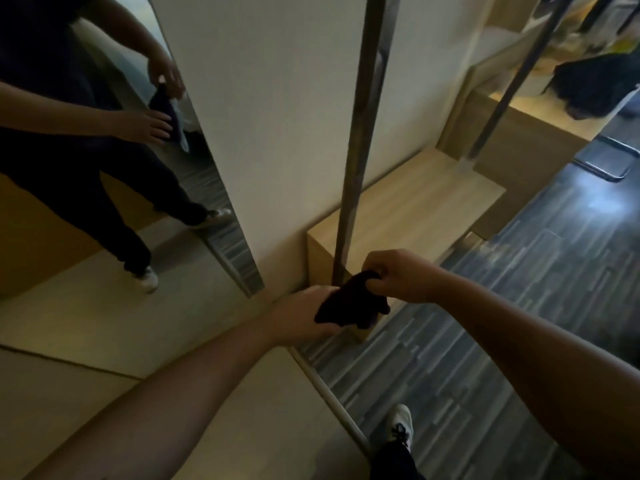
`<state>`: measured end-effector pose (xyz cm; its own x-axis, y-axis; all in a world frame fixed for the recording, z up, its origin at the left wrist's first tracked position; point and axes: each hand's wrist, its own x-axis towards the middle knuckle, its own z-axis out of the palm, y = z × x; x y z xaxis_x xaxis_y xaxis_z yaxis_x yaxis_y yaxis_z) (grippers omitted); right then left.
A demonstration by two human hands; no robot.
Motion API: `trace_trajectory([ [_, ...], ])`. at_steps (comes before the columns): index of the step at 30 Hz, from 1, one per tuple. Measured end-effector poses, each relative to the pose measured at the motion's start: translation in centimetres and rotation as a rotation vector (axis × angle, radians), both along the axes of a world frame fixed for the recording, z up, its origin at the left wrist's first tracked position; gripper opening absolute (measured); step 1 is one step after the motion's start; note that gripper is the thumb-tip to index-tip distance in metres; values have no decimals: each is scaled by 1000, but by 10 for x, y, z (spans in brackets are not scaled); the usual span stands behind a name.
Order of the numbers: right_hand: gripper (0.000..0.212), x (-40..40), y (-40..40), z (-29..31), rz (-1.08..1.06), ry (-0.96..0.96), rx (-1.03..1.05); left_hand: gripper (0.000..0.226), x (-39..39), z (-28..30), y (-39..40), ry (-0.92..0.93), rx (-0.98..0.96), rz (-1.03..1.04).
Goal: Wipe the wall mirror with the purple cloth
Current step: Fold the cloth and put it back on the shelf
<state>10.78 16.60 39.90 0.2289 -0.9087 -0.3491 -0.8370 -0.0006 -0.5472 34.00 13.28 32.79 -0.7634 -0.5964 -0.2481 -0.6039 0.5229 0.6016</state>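
Mirror [104,188] runs tall along the wall at ten o'clock from both hands. The purple cloth [349,301] hangs between them: right hand [398,275] pinches its top, left hand [304,315], nearer the glass, cups it.

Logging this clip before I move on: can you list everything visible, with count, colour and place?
wall mirror: one, reflecting the person, upper left
wall: one, white, centre
pole: one, dark metal, upright at centre
bench: one, light wood, right of the wall
floor: one, grey-blue planks, right
dark bag: one, black, upper right, blurred
purple cloth: one, dark, held between both hands
shoe: one, white, bottom centre
left hand: holds the cloth from below
right hand: pinches the cloth's top
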Motion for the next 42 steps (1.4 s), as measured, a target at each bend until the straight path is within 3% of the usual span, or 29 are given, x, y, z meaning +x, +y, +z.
trace_trajectory([
  [4,9,-76,-16,-4,77,66,22,26,-70,-12,-8,-10,-28,29],
  [9,20,-164,-41,-34,170,339,18,19,-143,-9,-36,-105,-69,51],
  [13,20,-199,-58,-62,205,372,0,24,-190,-19,-51,-232,-154,7],
  [19,18,-217,-75,-115,284,336,51,21,-215,-62,-67,-306,-203,18],
  [22,17,-218,-79,-143,185,228,144,13,-224,-84,-79,-277,-58,90],
  [29,46,-207,-75,-217,49,137,319,18,-237,-136,-102,-316,120,143],
  [35,21,-206,-92,-254,87,137,351,16,-230,-170,-111,-350,205,79],
  [42,24,-219,-126,-263,314,269,398,18,-222,-196,-127,-311,56,-96],
])
